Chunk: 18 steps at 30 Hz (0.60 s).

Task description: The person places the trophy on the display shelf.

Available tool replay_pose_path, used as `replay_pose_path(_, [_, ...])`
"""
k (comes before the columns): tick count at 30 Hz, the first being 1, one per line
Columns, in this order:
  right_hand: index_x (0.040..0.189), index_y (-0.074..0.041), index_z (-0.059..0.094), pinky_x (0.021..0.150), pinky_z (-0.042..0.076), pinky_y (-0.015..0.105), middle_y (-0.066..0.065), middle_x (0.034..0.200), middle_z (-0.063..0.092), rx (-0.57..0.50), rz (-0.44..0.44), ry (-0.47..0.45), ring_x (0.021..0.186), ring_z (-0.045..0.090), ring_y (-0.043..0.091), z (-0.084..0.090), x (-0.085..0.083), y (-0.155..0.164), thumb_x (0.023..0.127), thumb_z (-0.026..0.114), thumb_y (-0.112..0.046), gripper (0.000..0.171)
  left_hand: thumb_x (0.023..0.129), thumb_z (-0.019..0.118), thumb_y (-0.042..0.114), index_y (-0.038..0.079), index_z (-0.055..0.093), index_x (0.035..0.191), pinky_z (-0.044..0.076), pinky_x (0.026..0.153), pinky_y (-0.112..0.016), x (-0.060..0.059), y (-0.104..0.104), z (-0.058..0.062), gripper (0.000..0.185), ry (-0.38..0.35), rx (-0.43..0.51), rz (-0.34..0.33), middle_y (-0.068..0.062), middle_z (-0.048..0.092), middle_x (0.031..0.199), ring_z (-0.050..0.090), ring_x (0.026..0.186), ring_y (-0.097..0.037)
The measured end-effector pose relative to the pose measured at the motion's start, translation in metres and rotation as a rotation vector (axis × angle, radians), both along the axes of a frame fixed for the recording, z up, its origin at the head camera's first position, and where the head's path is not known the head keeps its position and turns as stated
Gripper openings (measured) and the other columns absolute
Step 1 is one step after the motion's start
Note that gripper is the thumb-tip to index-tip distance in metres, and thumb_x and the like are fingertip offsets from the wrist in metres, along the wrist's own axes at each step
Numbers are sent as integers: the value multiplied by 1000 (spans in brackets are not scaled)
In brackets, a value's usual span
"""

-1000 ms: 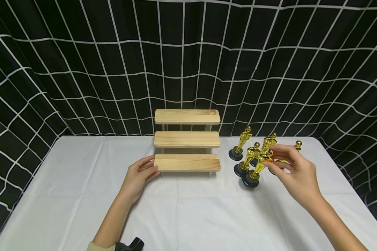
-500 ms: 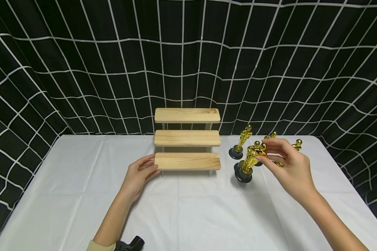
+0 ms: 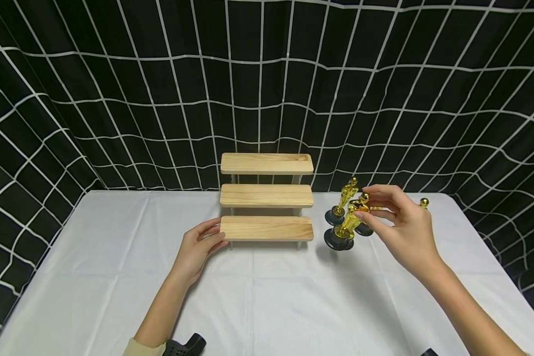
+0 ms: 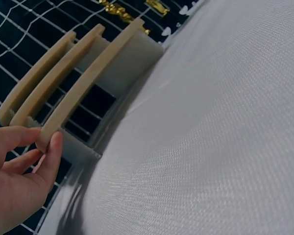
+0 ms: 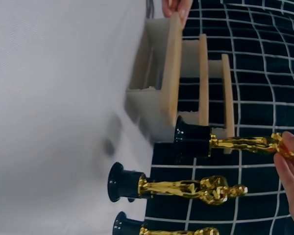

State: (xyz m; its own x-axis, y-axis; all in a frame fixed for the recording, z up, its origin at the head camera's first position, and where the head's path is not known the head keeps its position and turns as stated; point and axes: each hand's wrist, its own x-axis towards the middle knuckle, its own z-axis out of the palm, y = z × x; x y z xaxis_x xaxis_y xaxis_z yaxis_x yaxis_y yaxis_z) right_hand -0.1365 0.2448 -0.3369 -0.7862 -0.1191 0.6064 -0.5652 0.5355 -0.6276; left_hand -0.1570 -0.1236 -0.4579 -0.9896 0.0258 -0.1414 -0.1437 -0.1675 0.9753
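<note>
A three-tier wooden display stand (image 3: 267, 228) stands on the white-covered table. My left hand (image 3: 199, 252) pinches the left end of its lowest board, thumb on one face and fingers on the other in the left wrist view. My right hand (image 3: 402, 225) holds a gold figurine trophy (image 5: 245, 143) by its head end between thumb and fingers. The trophy's black round base (image 5: 192, 138) hangs down, tilted toward the stand in the head view. It overlaps another trophy (image 5: 186, 189) in the head view, while the right wrist view shows the two apart.
More gold trophies on black bases stand right of the stand: one at the back (image 3: 348, 193), another partly behind the right hand, and one whose head (image 3: 424, 202) shows at far right. A black cloth with a white grid (image 3: 267, 84) hangs behind the table.
My right hand has carried the trophy left and slightly away from me, toward the stand, its base lifting over the neighbouring trophy. My left hand stays on the lowest board.
</note>
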Motion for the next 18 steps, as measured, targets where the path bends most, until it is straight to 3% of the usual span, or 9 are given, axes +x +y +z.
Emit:
replay_pose_path(6, [120,12,65,81,61,6,-19,113,66,-2,10,-3,96,66,-8,8,-4,-6,75,82,25,50,102,56,-10,-13,47,149,64,95,-21,1,0,1,49,3,-14,-5,-30,54,136,68,100,-10])
replay_pose_path(14, [122,11,64,84,59,5,17,115,71,15,19,-17,99,64,-10,16,-10,-11,78,81,22,48,102,58,-9,-12,47,150,64,95,-20,1,0,2,49,2,-50,-14,-30,53,138,69,98,-10])
replay_pose_path(18, [121,11,64,83,60,6,2,114,71,10,27,0,97,65,-9,20,-14,-14,77,82,23,49,101,58,-9,-12,49,149,64,93,-19,2,1,5,49,2,-70,-1,-30,54,137,69,97,-9])
